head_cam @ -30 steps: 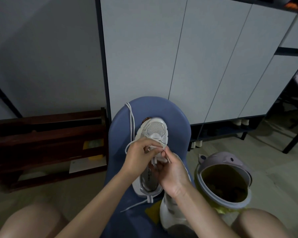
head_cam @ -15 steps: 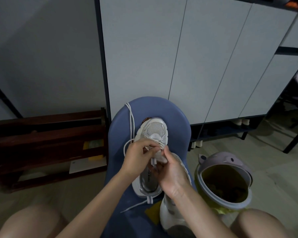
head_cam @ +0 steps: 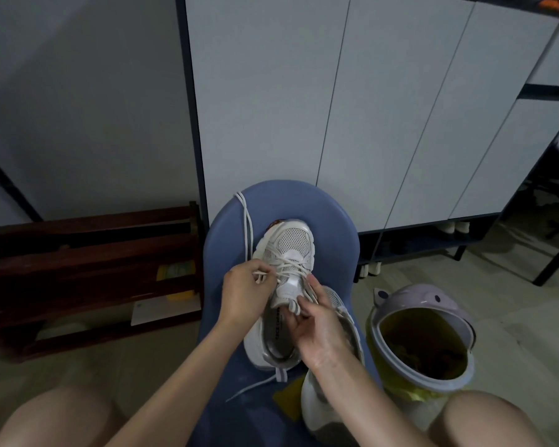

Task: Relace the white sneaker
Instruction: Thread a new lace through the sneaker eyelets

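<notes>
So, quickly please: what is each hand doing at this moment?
Left hand: fingers pinch the white lace beside the sneaker.
Right hand: fingers curled, holding the sneaker's tongue.

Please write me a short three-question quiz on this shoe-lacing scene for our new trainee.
1. True or false: the white sneaker rests on the blue stool.
2. Which hand pinches the white lace? A. left hand B. right hand
3. What stands on the floor to the person's right of the stool?

Key
1. True.
2. A; the right hand holds the sneaker's tongue area.
3. A lilac bin with a yellow liner.
</notes>
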